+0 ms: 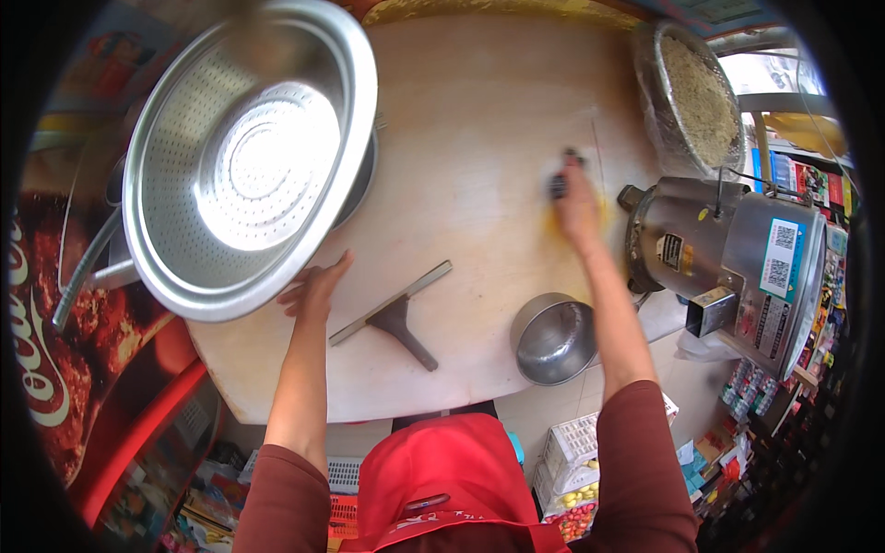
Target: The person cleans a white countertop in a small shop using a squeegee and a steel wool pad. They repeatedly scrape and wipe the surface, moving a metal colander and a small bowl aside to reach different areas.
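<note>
My right hand (577,204) is on the pale tabletop (470,152), closed around a small dark object (559,185) that is too blurred to name. Yellowish colour shows on the surface beside that hand. Under the near rim of a large perforated metal colander (162,173), my left hand (314,294) has its thumb and fingers apart, and some fingertips are hidden. Whether it touches the rim I cannot tell. Just right of it lies a squeegee (401,325) with its grey handle towards me. A metal bowl (553,339) sits tilted near the front edge, left of my right forearm.
To the right stands a metal machine (698,242) with a square spout. Behind it, a plastic-wrapped basin (653,104) holds pale grain-like food (698,104). A red drinks cooler (55,297) flanks the table's left side. White crates (570,442) stand on the floor.
</note>
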`<state>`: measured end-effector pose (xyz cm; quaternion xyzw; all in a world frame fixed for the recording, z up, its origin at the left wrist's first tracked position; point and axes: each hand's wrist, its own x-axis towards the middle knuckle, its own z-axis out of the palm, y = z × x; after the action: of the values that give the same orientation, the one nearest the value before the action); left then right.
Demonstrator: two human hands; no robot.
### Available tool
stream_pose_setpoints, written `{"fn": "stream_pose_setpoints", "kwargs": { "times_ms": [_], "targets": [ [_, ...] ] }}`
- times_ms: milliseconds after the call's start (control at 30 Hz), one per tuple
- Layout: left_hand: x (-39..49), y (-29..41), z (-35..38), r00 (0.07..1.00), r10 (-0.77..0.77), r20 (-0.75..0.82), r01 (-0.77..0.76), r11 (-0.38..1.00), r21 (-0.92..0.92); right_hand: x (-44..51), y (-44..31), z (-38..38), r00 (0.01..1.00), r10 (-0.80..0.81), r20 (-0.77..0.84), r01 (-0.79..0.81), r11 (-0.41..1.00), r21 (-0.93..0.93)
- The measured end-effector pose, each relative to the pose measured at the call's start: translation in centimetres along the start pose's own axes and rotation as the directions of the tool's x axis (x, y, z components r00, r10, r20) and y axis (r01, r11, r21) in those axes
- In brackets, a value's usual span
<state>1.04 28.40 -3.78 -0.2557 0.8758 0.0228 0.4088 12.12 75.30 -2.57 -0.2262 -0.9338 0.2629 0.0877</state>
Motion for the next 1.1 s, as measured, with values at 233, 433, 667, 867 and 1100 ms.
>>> {"fn": "stream_pose_setpoints", "kwargs": {
  "times_ms": [233, 433, 667, 867, 1100],
  "targets": [
    [-0.3, 1.5, 0.7, 0.988, -0.127, 0.085, 0.115, 0.983, 0.141, -3.4, -6.2, 5.1, 0.991, 0.05, -0.123, -0.068, 0.987, -0.148],
    [-1.5, 2.0, 1.2, 0.985, -0.17, 0.004, 0.166, 0.959, -0.231, -9.5, -14.6, 9.9, 0.848, -0.509, 0.148, 0.452, 0.84, 0.3],
    [-13.1, -5.4, 10.4, 0.66, 0.416, -0.626, -0.684, 0.677, -0.271, -1.8, -3.4, 2.8, 1.0, -0.001, 0.03, 0.006, 0.986, -0.168],
    [-19.2, -7.5, 15.4, 0.756, 0.46, -0.465, -0.628, 0.709, -0.321, -6.5, -16.1, 13.3, 0.931, -0.354, 0.083, 0.328, 0.916, 0.232],
    [-8.6, -22.8, 9.5, 0.589, 0.493, -0.64, -0.634, 0.773, 0.012, -16.7, -27.3, 16.6, 0.583, -0.782, 0.221, 0.676, 0.617, 0.403]
  ]
}}
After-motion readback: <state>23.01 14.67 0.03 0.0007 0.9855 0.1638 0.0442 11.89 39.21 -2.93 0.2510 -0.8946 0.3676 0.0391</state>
